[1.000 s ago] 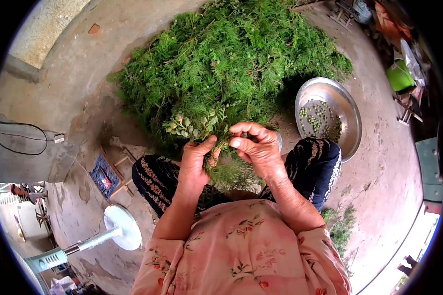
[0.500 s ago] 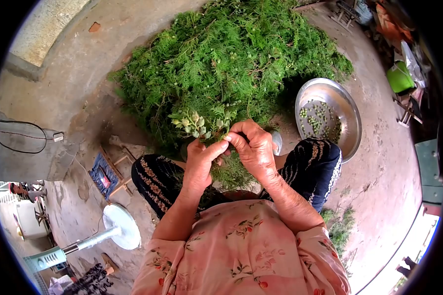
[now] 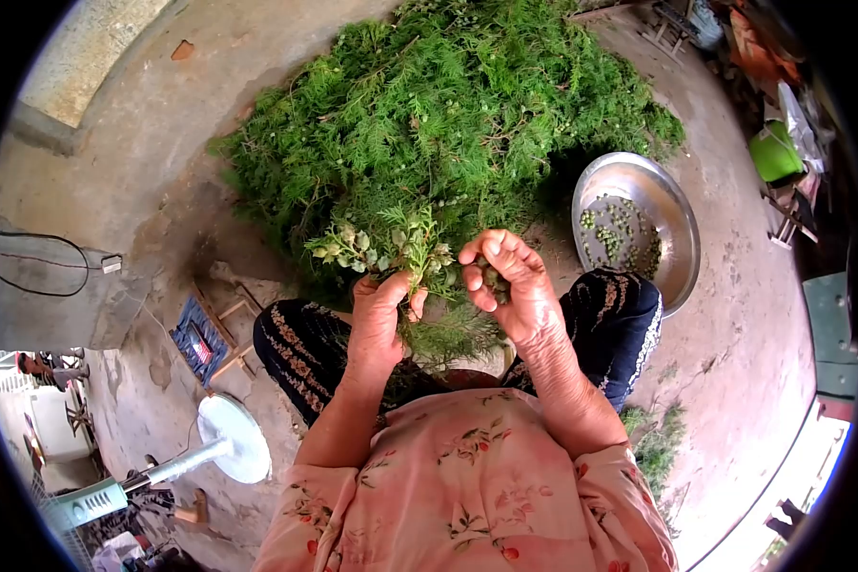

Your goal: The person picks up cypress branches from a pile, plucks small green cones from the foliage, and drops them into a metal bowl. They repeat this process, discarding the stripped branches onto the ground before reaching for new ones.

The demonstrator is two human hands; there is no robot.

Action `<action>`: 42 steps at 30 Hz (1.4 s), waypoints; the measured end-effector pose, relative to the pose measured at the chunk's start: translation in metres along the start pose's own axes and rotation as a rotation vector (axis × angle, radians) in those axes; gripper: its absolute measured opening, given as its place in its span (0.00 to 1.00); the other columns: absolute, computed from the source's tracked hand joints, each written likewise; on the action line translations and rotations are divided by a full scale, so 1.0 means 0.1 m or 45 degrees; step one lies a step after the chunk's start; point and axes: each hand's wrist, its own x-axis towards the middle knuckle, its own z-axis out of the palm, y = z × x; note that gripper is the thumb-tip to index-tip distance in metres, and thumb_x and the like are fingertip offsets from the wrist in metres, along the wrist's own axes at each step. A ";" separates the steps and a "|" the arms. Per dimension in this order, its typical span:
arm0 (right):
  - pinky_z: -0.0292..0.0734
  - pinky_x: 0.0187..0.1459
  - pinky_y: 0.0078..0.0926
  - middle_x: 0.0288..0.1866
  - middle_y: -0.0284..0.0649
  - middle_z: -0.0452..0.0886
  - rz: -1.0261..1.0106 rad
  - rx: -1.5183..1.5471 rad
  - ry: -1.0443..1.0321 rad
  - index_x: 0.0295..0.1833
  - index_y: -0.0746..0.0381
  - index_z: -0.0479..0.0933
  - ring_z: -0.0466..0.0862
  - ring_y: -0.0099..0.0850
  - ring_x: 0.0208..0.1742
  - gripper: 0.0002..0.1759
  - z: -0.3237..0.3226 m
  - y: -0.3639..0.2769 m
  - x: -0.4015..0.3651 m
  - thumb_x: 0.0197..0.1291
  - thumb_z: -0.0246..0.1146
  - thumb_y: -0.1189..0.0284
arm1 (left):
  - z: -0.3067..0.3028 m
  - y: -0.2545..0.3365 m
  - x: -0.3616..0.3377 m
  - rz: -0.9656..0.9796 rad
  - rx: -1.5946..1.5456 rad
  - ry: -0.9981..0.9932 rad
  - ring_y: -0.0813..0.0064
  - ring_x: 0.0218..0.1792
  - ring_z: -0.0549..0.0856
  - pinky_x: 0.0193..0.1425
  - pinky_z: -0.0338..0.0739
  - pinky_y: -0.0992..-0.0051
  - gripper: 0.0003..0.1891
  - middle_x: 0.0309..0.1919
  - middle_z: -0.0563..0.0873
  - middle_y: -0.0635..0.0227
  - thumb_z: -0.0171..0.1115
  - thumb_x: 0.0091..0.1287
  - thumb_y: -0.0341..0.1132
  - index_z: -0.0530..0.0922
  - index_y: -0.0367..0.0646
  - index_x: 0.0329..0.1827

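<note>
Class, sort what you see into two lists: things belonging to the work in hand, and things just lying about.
Likely in the work:
- sprig in the left hand
- small green cones in the right hand
- pile of branches
- metal basin

Apparently lying about:
- fan
- low stool
- green container
- reddish fragment

The left hand (image 3: 379, 319) pinches a cone-bearing conifer sprig (image 3: 391, 252); just beside it, the right hand (image 3: 517, 286) curls around a few small cones (image 3: 492, 276). Beyond lies a heap of conifer branches (image 3: 448, 114), with a metal basin (image 3: 682, 262) (green cones (image 3: 622, 229) scattered inside) to its right.
</note>
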 end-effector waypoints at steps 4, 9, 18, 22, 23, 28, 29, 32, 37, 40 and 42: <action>0.63 0.21 0.14 0.30 0.31 0.76 0.192 0.244 0.024 0.38 0.60 0.75 0.73 0.20 0.25 0.12 0.05 0.16 0.03 0.59 0.60 0.62 | 0.04 -0.04 0.00 -0.068 -0.218 -0.063 0.83 0.16 0.74 0.18 0.64 0.82 0.03 0.21 0.80 0.70 0.58 0.58 0.27 0.79 0.38 0.31; 0.60 0.18 0.12 0.26 0.29 0.72 0.042 0.032 0.186 0.39 0.59 0.74 0.71 0.17 0.23 0.14 0.17 0.21 0.02 0.58 0.61 0.59 | 0.13 -0.04 0.02 -0.077 -0.160 -0.045 0.82 0.16 0.73 0.17 0.64 0.81 0.02 0.21 0.80 0.70 0.60 0.57 0.26 0.79 0.37 0.31; 0.55 0.16 0.10 0.26 0.27 0.74 0.032 -0.100 0.062 0.41 0.60 0.77 0.68 0.14 0.18 0.08 0.06 0.17 0.09 0.55 0.65 0.72 | 0.06 -0.03 0.01 -0.028 0.084 -0.029 0.83 0.14 0.71 0.17 0.62 0.80 0.02 0.18 0.78 0.72 0.60 0.57 0.27 0.78 0.38 0.28; 0.55 0.15 0.11 0.26 0.28 0.76 0.182 -0.102 -0.093 0.45 0.62 0.77 0.68 0.15 0.17 0.11 0.06 0.04 0.08 0.55 0.64 0.74 | 0.04 -0.02 0.01 -0.016 0.099 -0.015 0.83 0.13 0.70 0.17 0.61 0.80 0.02 0.18 0.78 0.72 0.61 0.56 0.28 0.79 0.38 0.28; 0.55 0.15 0.11 0.26 0.28 0.76 0.182 -0.104 -0.093 0.45 0.62 0.77 0.68 0.15 0.17 0.11 0.05 0.06 0.08 0.55 0.64 0.74 | 0.04 -0.01 0.01 -0.027 0.093 -0.024 0.83 0.13 0.70 0.17 0.61 0.80 0.02 0.18 0.78 0.72 0.61 0.56 0.27 0.79 0.39 0.28; 0.56 0.15 0.13 0.22 0.29 0.75 -0.131 -0.258 0.187 0.40 0.62 0.78 0.65 0.15 0.15 0.05 0.11 0.15 0.05 0.57 0.62 0.74 | 0.12 0.01 -0.08 -0.086 0.058 0.003 0.85 0.12 0.69 0.15 0.60 0.80 0.02 0.17 0.77 0.74 0.63 0.54 0.24 0.78 0.40 0.26; 0.57 0.15 0.13 0.21 0.29 0.75 -0.179 -0.152 0.273 0.39 0.62 0.78 0.65 0.15 0.15 0.05 0.10 0.17 0.05 0.58 0.61 0.74 | 0.11 0.02 -0.09 -0.084 0.057 0.004 0.85 0.12 0.69 0.15 0.60 0.80 0.02 0.17 0.77 0.74 0.63 0.54 0.24 0.78 0.40 0.26; 0.63 0.18 0.13 0.24 0.34 0.77 -0.274 0.029 0.264 0.38 0.62 0.76 0.70 0.19 0.18 0.04 -0.13 0.06 0.19 0.59 0.60 0.73 | 0.08 0.08 -0.08 -0.054 0.000 0.043 0.84 0.12 0.69 0.16 0.60 0.80 0.03 0.16 0.76 0.74 0.62 0.54 0.24 0.77 0.40 0.25; 0.66 0.16 0.14 0.30 0.36 0.79 0.140 0.015 0.166 0.42 0.63 0.75 0.77 0.21 0.22 0.05 0.06 0.16 0.01 0.60 0.57 0.77 | 0.08 0.02 0.01 0.133 0.098 0.024 0.82 0.13 0.70 0.17 0.62 0.79 0.05 0.16 0.76 0.74 0.63 0.56 0.28 0.77 0.40 0.24; 0.65 0.17 0.15 0.28 0.32 0.77 0.090 -0.118 0.264 0.41 0.61 0.75 0.74 0.19 0.19 0.06 0.16 0.25 -0.01 0.59 0.61 0.73 | 0.11 0.01 0.00 0.194 0.184 0.107 0.82 0.14 0.71 0.18 0.63 0.80 0.04 0.17 0.77 0.74 0.63 0.56 0.28 0.77 0.41 0.24; 0.65 0.17 0.14 0.29 0.30 0.76 0.045 -0.266 0.154 0.42 0.62 0.75 0.73 0.17 0.21 0.08 0.16 0.24 0.00 0.58 0.62 0.72 | 0.10 -0.02 -0.01 0.200 0.257 0.136 0.83 0.15 0.71 0.19 0.63 0.80 0.04 0.19 0.78 0.75 0.63 0.56 0.27 0.78 0.41 0.24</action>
